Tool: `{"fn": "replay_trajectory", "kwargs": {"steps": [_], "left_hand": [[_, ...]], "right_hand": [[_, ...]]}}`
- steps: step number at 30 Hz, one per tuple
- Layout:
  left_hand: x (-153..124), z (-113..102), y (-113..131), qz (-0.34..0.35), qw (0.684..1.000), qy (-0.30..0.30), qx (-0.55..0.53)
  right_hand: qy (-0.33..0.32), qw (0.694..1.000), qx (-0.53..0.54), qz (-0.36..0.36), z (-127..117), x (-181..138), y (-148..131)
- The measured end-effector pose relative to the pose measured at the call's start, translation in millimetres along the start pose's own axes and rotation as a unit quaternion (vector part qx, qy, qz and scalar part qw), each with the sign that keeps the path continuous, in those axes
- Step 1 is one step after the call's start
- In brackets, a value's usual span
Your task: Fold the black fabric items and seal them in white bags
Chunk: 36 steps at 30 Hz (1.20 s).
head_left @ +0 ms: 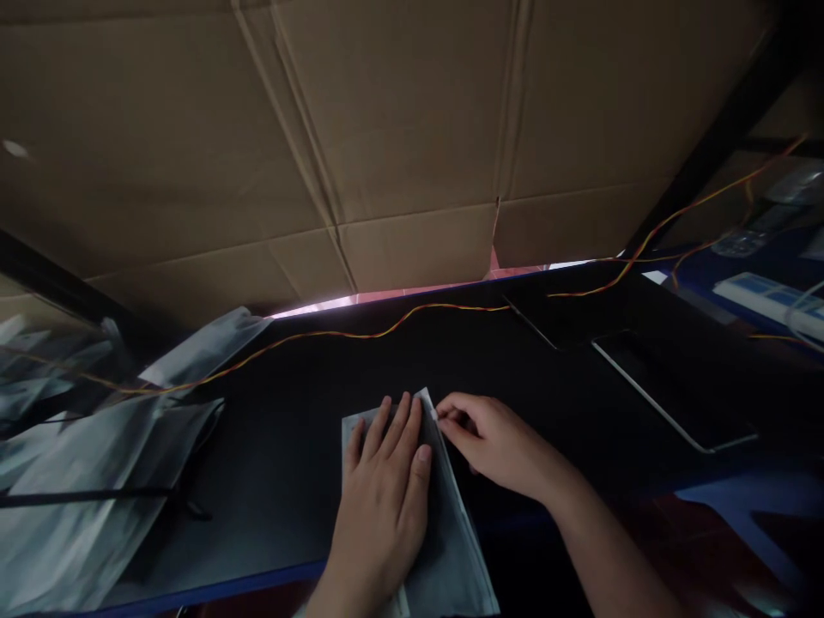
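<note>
A flat, greyish translucent plastic bag [451, 549] with pale edges lies on the black table in front of me. My left hand [390, 498] rests flat on it, fingers stretched out and a little spread. At the bag's upper right edge, my right hand [482, 438] is closed, thumb and index finger pinching a small white bit of that edge. Whether this is a tab or the film itself is too small to tell.
More plastic bags [70, 506] are piled at the left, with a dark strap across them; another bag [206, 348] lies behind. A red-yellow wire [412, 318] runs along the table's back. Two dark phone-like slabs [669, 395] lie right. Cardboard [412, 112] stands behind.
</note>
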<state>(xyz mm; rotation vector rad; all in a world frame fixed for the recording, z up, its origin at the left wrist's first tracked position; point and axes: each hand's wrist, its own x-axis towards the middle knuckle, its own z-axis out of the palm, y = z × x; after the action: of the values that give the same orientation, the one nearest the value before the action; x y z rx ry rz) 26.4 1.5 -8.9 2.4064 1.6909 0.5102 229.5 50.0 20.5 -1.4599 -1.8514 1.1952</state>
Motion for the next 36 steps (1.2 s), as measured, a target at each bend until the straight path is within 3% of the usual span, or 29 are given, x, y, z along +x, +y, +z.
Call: {"fn": "replay_trajectory", "kwargs": {"steps": [4,9,12,19,25,28,36], "left_hand": [[-2,0,-3,0.011,1.0,0.002,-0.008],[-3,-1,-4,0.026,1.0,0.004,0.0],[-3,-3,-3,0.029,1.0,0.005,0.004],[-2,-6,-2,0.038,0.999,0.0,0.025],[4,0,3,0.009,0.998,0.001,0.062],[6,1,5,-0.002,0.997,0.005,0.078],[10,5,2,-0.016,0.997,0.002,0.078]], "right_hand": [[-0.036,0.999,0.007,-0.009,-5,-5,5],[0.04,0.998,-0.044,0.008,15,3,-7],[0.053,0.997,-0.054,0.015,17,5,-11],[-0.042,0.999,0.022,0.026,0,6,0],[0.042,0.998,-0.035,0.032,11,7,-13],[0.035,0.998,-0.046,0.04,14,-2,-14],[-0.069,0.992,-0.026,0.105,12,-60,-9]]}}
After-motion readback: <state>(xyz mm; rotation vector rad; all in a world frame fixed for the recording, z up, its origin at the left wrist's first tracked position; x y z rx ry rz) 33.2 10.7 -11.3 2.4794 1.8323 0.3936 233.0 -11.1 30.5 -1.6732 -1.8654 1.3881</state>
